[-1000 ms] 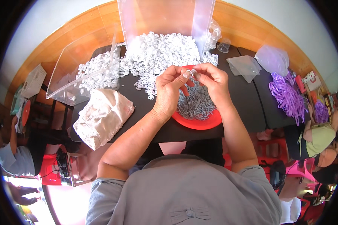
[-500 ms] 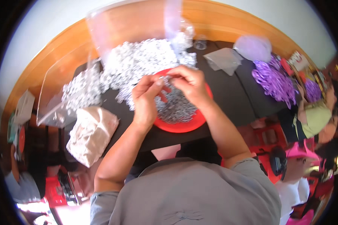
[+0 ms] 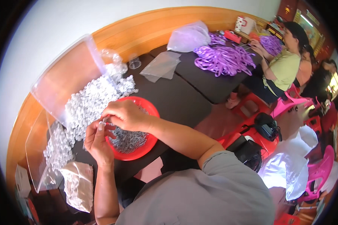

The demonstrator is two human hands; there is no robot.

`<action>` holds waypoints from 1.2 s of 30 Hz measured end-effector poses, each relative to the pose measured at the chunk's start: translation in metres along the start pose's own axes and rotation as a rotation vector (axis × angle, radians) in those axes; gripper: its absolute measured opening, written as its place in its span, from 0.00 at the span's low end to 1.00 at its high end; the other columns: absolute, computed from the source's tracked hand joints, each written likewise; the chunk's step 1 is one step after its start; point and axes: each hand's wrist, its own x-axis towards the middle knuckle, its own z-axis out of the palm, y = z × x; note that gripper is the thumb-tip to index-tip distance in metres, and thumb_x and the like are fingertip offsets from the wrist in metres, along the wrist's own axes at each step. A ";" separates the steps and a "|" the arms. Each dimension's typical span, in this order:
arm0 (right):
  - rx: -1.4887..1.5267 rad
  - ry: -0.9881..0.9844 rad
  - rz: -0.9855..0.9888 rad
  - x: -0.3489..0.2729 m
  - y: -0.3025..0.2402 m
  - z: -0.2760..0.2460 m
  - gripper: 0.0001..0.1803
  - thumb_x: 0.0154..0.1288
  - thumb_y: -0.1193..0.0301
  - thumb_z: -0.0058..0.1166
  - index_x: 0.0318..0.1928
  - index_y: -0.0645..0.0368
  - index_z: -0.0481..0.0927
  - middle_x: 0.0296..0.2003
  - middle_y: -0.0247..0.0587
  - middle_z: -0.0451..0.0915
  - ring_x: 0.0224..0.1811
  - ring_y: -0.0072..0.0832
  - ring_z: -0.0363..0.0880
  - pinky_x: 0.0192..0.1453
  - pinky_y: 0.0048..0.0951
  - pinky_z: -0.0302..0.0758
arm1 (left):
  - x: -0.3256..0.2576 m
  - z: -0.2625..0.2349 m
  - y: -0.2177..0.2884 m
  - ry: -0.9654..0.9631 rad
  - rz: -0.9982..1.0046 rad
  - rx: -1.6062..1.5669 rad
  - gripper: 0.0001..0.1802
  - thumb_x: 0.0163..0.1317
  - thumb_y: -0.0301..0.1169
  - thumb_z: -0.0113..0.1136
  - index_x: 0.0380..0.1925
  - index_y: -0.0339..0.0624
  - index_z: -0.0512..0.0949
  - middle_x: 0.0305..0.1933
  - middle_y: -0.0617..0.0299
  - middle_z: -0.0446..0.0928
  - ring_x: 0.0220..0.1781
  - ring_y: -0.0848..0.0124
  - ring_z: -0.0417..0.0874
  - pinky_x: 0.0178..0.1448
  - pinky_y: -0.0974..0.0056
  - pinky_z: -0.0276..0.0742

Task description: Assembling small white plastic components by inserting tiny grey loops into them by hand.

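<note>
My left hand (image 3: pixel 100 145) and my right hand (image 3: pixel 127 115) meet above the left part of a red round basin (image 3: pixel 152 140). Both are closed, fingertips together around a small pale grey piece (image 3: pixel 104 120) whose exact kind is too small to make out. Under my hands the basin holds a heap of small grey metal-looking parts (image 3: pixel 129 141). A large pile of small white and silver pieces (image 3: pixel 85 99) lies beyond my hands, beside the basin, spilling from clear plastic containers.
A clear plastic bin (image 3: pixel 69 75) stands behind the pile. A cream cloth bag (image 3: pixel 78 185) lies at the near left. Purple straps (image 3: pixel 223 60), a purple plastic bag (image 3: pixel 190 36) and flat clear bags (image 3: pixel 161 66) lie on the dark table (image 3: pixel 172 97). Another person (image 3: pixel 285 63) sits at the right.
The view has swung to the right, so the basin and my hands now appear farther left and lower. My hands stay together on the small piece above the basin.
</note>
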 end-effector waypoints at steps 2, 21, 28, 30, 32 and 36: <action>-0.025 0.033 -0.011 -0.003 0.002 0.003 0.10 0.52 0.79 0.55 0.38 0.59 0.80 0.33 0.44 0.81 0.35 0.44 0.82 0.38 0.40 0.77 | -0.001 0.000 0.000 -0.024 -0.002 0.001 0.07 0.69 0.25 0.51 0.40 0.33 0.75 0.41 0.53 0.80 0.33 0.71 0.82 0.27 0.71 0.73; -0.203 -0.007 -0.031 -0.004 0.007 0.007 0.08 0.51 0.77 0.54 0.34 0.59 0.79 0.32 0.43 0.81 0.33 0.44 0.82 0.36 0.43 0.77 | 0.003 -0.002 -0.007 -0.002 0.017 0.061 0.07 0.70 0.26 0.50 0.39 0.31 0.73 0.42 0.46 0.79 0.28 0.71 0.80 0.27 0.71 0.71; -0.197 0.022 -0.025 -0.003 0.005 0.008 0.07 0.52 0.75 0.57 0.34 0.58 0.79 0.32 0.42 0.82 0.34 0.43 0.82 0.36 0.43 0.77 | 0.004 -0.005 -0.006 -0.028 0.028 0.047 0.08 0.70 0.26 0.50 0.39 0.30 0.73 0.43 0.45 0.79 0.29 0.70 0.80 0.26 0.71 0.71; -0.198 0.022 -0.022 -0.003 0.005 0.008 0.06 0.53 0.74 0.58 0.34 0.58 0.79 0.32 0.42 0.82 0.34 0.43 0.82 0.36 0.43 0.77 | 0.004 -0.005 -0.007 -0.021 0.027 0.037 0.08 0.70 0.26 0.50 0.39 0.30 0.73 0.43 0.45 0.79 0.29 0.70 0.80 0.27 0.71 0.71; -0.198 0.010 -0.004 -0.003 0.005 0.009 0.06 0.53 0.73 0.59 0.33 0.57 0.79 0.32 0.42 0.82 0.34 0.43 0.83 0.36 0.43 0.77 | 0.004 -0.004 -0.007 -0.013 0.026 0.024 0.08 0.70 0.26 0.50 0.39 0.30 0.73 0.43 0.45 0.79 0.29 0.71 0.80 0.27 0.71 0.71; -0.180 0.035 -0.024 -0.003 0.005 0.009 0.06 0.53 0.73 0.59 0.33 0.57 0.79 0.32 0.41 0.81 0.34 0.43 0.82 0.36 0.43 0.77 | 0.003 -0.002 -0.002 -0.012 0.039 0.050 0.07 0.70 0.25 0.50 0.39 0.31 0.74 0.44 0.46 0.79 0.31 0.71 0.81 0.27 0.72 0.72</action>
